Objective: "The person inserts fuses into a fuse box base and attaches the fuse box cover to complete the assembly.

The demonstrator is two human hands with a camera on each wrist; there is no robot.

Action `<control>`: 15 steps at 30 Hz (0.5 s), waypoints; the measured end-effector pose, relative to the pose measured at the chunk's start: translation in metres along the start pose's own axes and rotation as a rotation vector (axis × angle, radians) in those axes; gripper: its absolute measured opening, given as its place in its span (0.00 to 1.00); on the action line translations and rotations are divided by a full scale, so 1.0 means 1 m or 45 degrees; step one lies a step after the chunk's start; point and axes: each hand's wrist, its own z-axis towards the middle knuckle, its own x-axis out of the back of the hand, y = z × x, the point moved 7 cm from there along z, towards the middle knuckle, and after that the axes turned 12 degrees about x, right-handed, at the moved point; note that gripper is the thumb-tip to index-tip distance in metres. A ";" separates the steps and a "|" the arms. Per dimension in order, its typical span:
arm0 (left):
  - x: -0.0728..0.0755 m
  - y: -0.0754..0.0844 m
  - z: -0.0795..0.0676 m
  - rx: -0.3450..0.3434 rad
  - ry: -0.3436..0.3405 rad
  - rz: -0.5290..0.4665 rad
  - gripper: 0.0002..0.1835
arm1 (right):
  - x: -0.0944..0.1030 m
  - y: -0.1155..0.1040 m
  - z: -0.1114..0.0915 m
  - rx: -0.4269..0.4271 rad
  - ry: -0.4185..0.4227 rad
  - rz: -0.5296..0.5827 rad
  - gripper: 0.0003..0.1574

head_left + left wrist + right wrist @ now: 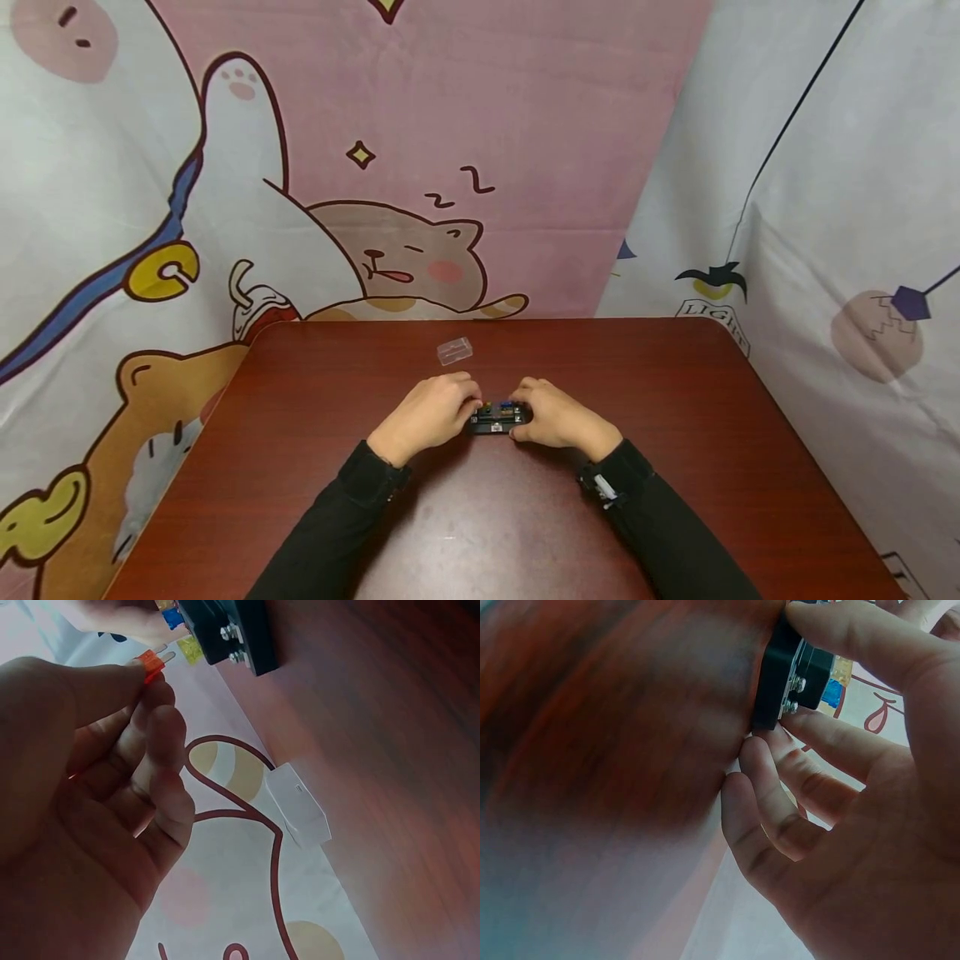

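Note:
Between the thumb and fingertips of my left hand point(431, 412) is a small orange blade fuse point(152, 666). Its two metal prongs show bare in the left wrist view, pointing toward the black fuse block point(495, 427). My right hand point(557, 414) grips the right end of that block, thumb on the near side and fingers on the far side. The block lies on the table, with screw terminals point(798, 684) along it. A yellow fuse point(190, 649) and a blue fuse point(831, 693) stick out of its top.
A small clear plastic case point(454, 351) lies beyond the hands, toward the far edge of the brown table point(637, 367). Behind the table hangs a cloth point(525, 125) printed with cartoon animals.

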 end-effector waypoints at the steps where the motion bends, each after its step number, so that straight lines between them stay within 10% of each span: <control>1: 0.000 0.001 0.000 -0.002 -0.005 -0.001 0.05 | 0.000 0.000 0.000 0.004 0.003 0.001 0.33; 15: -0.008 0.007 -0.002 -0.053 -0.001 0.057 0.04 | 0.000 -0.001 -0.001 -0.006 -0.004 0.006 0.33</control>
